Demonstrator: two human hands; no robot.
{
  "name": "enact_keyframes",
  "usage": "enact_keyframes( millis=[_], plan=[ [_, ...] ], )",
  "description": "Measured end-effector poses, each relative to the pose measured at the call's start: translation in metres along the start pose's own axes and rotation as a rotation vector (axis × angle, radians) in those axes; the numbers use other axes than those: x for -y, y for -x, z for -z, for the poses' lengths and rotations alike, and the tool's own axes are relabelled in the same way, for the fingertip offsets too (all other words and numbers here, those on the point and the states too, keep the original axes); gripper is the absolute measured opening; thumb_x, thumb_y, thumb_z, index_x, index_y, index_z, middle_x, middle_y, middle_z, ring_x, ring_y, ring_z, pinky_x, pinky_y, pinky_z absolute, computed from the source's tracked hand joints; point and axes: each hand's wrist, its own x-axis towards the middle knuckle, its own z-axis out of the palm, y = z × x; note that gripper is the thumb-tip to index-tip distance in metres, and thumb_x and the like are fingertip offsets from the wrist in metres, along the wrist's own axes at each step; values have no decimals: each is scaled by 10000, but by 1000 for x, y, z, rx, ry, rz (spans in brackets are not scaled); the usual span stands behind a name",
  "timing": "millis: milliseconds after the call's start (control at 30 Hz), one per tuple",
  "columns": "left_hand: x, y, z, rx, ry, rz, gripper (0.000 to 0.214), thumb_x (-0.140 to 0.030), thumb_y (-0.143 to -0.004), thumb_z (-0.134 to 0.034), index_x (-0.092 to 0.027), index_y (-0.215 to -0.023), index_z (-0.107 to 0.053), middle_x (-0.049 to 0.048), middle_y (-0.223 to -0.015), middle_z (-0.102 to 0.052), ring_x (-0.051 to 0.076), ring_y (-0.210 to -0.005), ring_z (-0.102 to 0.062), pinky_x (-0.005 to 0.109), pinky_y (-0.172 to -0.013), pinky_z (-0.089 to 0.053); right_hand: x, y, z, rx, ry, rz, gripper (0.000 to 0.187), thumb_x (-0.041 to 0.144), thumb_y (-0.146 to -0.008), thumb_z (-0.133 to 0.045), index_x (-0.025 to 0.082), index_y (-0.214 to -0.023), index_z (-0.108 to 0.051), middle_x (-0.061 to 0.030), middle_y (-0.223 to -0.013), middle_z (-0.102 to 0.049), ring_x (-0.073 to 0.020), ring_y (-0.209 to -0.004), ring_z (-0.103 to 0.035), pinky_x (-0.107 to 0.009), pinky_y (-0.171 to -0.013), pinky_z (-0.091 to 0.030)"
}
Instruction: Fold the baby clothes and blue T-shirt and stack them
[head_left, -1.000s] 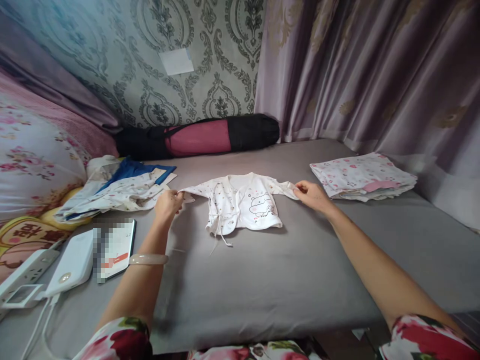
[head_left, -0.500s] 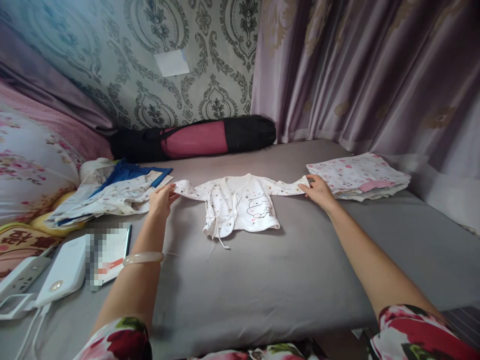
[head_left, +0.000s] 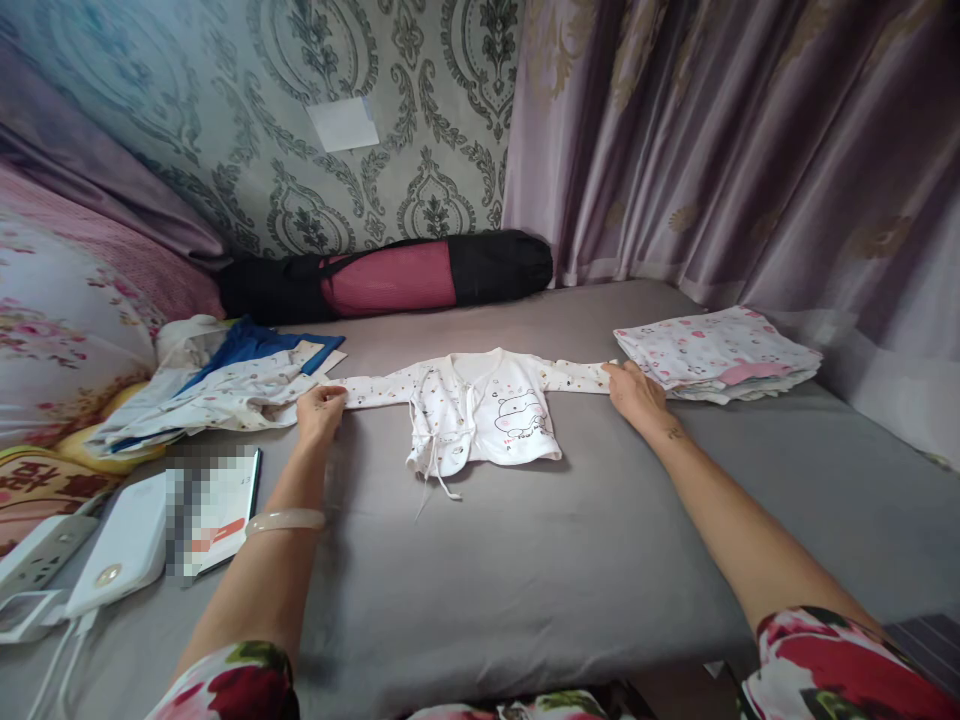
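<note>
A small white baby shirt (head_left: 510,400) lies front up on the grey bed sheet, its sleeves stretched out to both sides. It has a cartoon animal print on one half, small scattered prints elsewhere, and thin white ties hanging near the lower left hem. My left hand (head_left: 321,410) is closed on the cuff of the left-lying sleeve, the wrist above it wearing a pale bangle (head_left: 285,520). At the other end, my right hand (head_left: 636,392) grips the cuff of the opposite sleeve, close to a folded stack of printed cloth (head_left: 720,350).
Loose clothes (head_left: 240,385) lie at the left beside a floral pillow (head_left: 67,310). Nearer are a phone (head_left: 225,510), a white power bank (head_left: 124,545) with cables and a power strip (head_left: 45,550). A black and pink long bag (head_left: 390,275) rests against the wall.
Both hands have turned over the cuffs and lowered slightly towards the sheet. The sleeves now lie straighter and flatter; the shirt's body has stayed in place.
</note>
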Motion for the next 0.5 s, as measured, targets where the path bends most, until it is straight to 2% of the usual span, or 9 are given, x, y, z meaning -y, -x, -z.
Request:
enact_keyframes(
  millis=[167, 267, 367, 433, 500],
  plan=[
    [-8, 4, 1, 29, -204, -46, 305, -229, -682, -529, -154, -906, -721, 99, -736, -631, 305, -888, -617, 396, -850, -490, 1, -5, -2, 35, 37, -35, 445, 179, -936, -351, 210, -1259, -655, -181, -1210, -579, -294, -1035, -619, -420, -878, -490],
    [-10, 10, 0, -26, -337, -106, 283, -208, -722, -551, -147, -941, -719, 180, -995, -628, 367, -1123, -524, 469, -979, -426, 0, -6, -3, 55, 17, -39, 436, 209, -952, -348, 186, -1265, -650, -196, -1224, -566, -311, -1046, -618, -427, -877, -487],
    [-14, 20, 2, -69, -383, -138, 296, -254, -774, -576, -176, -1032, -699, 196, -1246, -527, 403, -1230, -435, 531, -1009, -383, 2, -1, 1, 61, 5, -62, 408, 236, -958, -373, 182, -1267, -633, -199, -1229, -555, -318, -1038, -621, -440, -871, -480],
    [-23, 30, 5, -57, -386, -193, 295, -289, -808, -557, -199, -1058, -685, 170, -1252, -535, 390, -1228, -442, 527, -1003, -379, 9, 6, 7, 4, 11, -75, 383, 245, -955, -401, 156, -1254, -622, -214, -1243, -539, -319, -1027, -622, -445, -873, -472],
    [-37, 45, 6, 1, -349, -277, 273, -299, -827, -529, -204, -1033, -681, 130, -1137, -604, 332, -1150, -512, 463, -983, -401, 22, 16, 14, -70, -1, -41, 361, 249, -951, -422, 131, -1230, -618, -228, -1265, -527, -321, -1024, -617, -442, -869, -466]
  ],
)
